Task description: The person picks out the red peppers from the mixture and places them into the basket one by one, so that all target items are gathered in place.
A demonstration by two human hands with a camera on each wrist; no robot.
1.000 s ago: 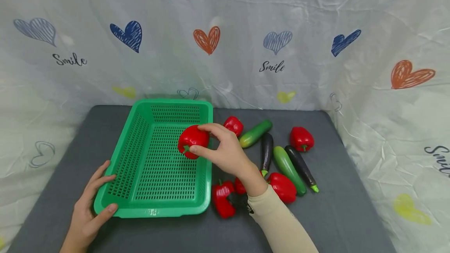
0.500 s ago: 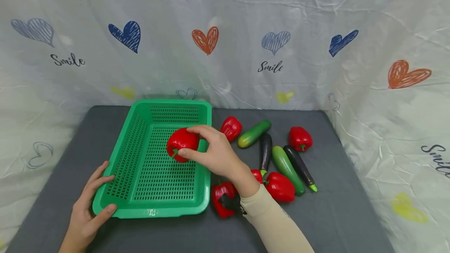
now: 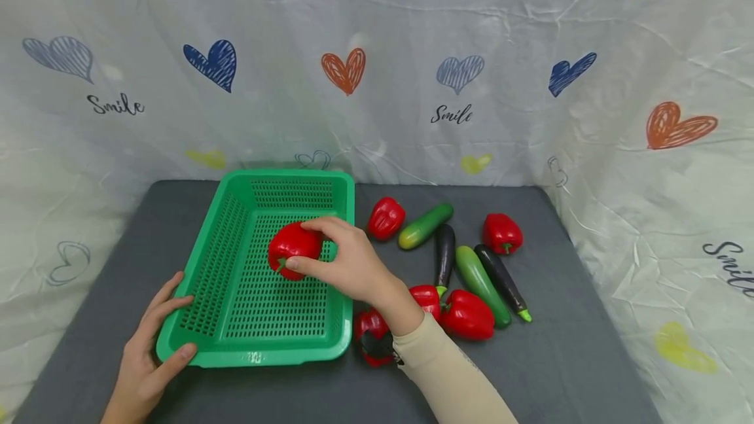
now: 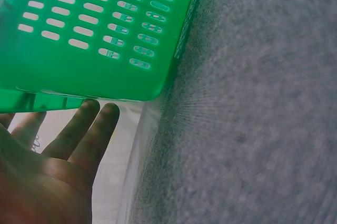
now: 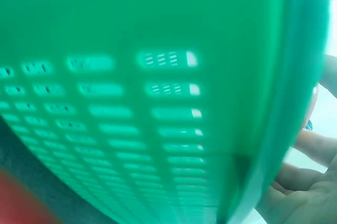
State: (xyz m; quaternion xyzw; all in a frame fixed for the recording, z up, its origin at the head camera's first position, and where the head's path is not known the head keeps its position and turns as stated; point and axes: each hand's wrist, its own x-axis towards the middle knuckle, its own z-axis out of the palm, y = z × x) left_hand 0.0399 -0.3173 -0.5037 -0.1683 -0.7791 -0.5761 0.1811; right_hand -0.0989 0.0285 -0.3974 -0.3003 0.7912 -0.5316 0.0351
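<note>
A red bell pepper (image 3: 291,246) is held over the inside of the green perforated basket (image 3: 277,358). My right hand (image 3: 347,264) pinches it between thumb and fingertips. Whether the pepper touches the basket floor cannot be told. The basket wall (image 5: 137,19) hides most of that hand and pepper in the right wrist view. At the basket's near left corner my left hand (image 3: 144,349) touches the rim, with thumb and index finger laid over it. Two straight fingers (image 4: 92,140) show against the basket's outer side in the left wrist view.
Right of the basket lie several more red bell peppers (image 3: 468,316). Among them are two green cucumbers (image 3: 427,225) and two dark eggplants (image 3: 502,280). The right forearm partly covers one pepper (image 3: 371,329). Behind the grey table (image 3: 565,371) hangs a white sheet printed with hearts.
My right hand has carried the bell pepper left and slightly nearer, from the basket's right side towards its middle. The left hand and basket have stayed in place.
</note>
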